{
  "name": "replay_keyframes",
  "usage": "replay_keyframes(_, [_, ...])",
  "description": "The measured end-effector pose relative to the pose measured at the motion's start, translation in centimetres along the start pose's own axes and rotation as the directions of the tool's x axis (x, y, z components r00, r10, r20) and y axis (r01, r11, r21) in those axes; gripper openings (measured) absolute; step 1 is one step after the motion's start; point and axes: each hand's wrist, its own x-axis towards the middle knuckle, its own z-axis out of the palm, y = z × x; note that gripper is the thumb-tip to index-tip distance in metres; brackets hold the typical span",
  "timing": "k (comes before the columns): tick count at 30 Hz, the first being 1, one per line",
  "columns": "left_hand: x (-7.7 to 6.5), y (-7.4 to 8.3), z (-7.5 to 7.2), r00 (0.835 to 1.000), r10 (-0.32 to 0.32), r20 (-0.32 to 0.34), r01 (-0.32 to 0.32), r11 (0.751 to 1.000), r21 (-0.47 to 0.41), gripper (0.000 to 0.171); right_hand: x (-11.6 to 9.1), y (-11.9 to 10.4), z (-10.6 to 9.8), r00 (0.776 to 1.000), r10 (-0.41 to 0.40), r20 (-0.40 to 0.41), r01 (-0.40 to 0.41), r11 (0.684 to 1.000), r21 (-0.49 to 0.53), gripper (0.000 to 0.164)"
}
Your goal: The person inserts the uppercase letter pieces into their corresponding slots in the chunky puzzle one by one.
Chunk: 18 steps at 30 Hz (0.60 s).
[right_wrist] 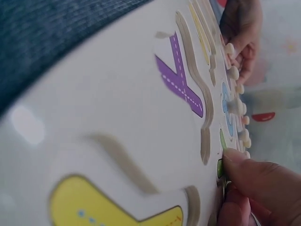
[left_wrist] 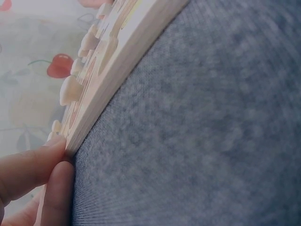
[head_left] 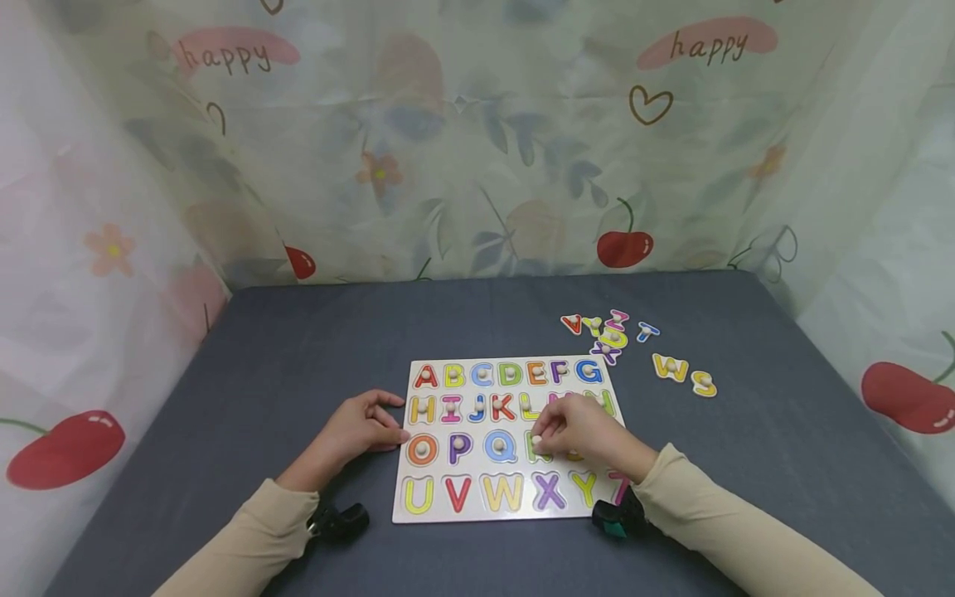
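A white wooden alphabet puzzle board (head_left: 477, 510) lies flat on the dark cloth. My right hand (head_left: 578, 427) is over its third row. The thumb and fingers there pinch the knob of the green letter R piece (head_left: 533, 448), which is at its slot; in the right wrist view my right hand (right_wrist: 256, 183) partly covers the green piece (right_wrist: 220, 167). Whether it sits flush cannot be seen. My left hand (head_left: 361, 431) rests at the board's left edge, fingertips touching it. In the left wrist view, the left thumb (left_wrist: 30, 162) and a finger meet the board's edge (left_wrist: 96, 110).
Loose knobbed letters lie beyond the board's right side: a V (head_left: 572, 323), a Z (head_left: 618, 319), a T (head_left: 647, 332), a W (head_left: 670, 367), an S (head_left: 704, 383) and several others. Printed curtains (head_left: 462, 166) surround the table. Black straps (head_left: 339, 522) are on both wrists.
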Motion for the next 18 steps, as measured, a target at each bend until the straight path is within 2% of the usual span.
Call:
replay_keyframes(12, [0.05, -0.08, 0.01, 1.000, -0.005, -0.008, 0.005, 1.000, -0.012, 0.054, 0.38, 0.20, -0.19, 0.999, -0.019, 0.037, 0.019, 1.000, -0.011, 0.015])
replay_keyframes(18, [0.02, -0.03, -0.04, 1.000, -0.001, -0.002, 0.001, 1.000, -0.006, 0.054, 0.28, 0.29, -0.32, 0.998, -0.037, 0.059, 0.036, 0.999, 0.018, 0.019])
